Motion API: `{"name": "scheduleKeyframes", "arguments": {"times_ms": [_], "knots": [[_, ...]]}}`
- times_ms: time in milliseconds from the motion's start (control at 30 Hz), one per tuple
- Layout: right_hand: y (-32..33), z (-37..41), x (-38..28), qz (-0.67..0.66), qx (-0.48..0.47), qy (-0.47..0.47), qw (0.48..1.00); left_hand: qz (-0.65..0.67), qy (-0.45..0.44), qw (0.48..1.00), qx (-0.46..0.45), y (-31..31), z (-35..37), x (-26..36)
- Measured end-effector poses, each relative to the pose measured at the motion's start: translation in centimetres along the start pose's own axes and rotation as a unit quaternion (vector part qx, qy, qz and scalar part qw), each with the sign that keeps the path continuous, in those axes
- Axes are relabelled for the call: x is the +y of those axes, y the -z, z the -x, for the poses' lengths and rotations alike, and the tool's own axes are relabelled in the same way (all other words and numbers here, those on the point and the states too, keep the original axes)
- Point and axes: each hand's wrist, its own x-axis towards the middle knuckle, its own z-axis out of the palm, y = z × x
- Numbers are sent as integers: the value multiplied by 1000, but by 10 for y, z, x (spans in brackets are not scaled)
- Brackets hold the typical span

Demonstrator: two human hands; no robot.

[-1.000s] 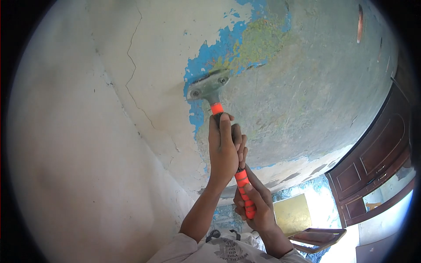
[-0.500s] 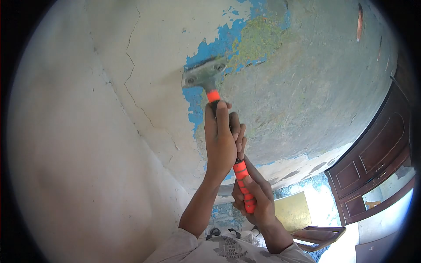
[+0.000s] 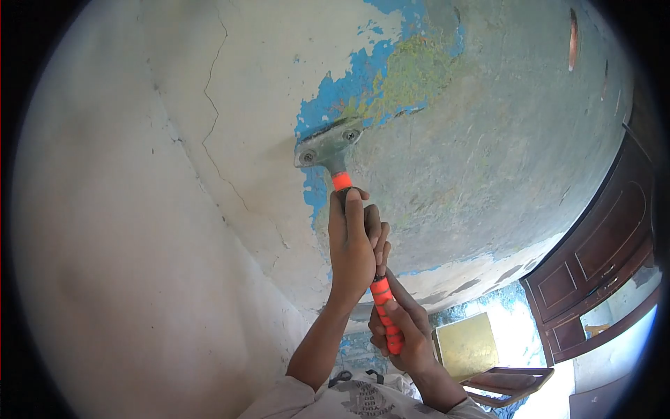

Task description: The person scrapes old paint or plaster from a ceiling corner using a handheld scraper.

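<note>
A long-handled scraper point(image 3: 328, 148) with a wide metal head, two screws and a red-orange banded grip lies against the wall point(image 3: 447, 188). Its head sits over a strip of blue paint point(image 3: 342, 94) beside bare grey plaster. My left hand point(image 3: 352, 241) is wrapped round the upper shaft just below the head, thumb pointing up along it. Lower down, my right hand point(image 3: 410, 332) grips the red-orange handle end. Part of the shaft is hidden behind my left hand.
A dark wooden cabinet point(image 3: 590, 258) stands at the right. Below it are a wooden-framed chair point(image 3: 509, 384) and a yellowish panel point(image 3: 466, 346). A thin crack point(image 3: 209, 126) runs down the pale paint, left of the blue. The wall's corner line passes further left.
The scraper and both my hands have shifted down in view, with the scraper head now lower over the blue strip. My grip looks the same.
</note>
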Motion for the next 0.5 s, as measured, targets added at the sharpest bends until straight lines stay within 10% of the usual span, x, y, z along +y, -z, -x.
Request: {"name": "scheduleKeyframes", "arguments": {"times_ms": [500], "knots": [[-9, -5, -14, -16, -2, -4, 1000, 14, -13, 1000, 0, -8, -2, 9]]}}
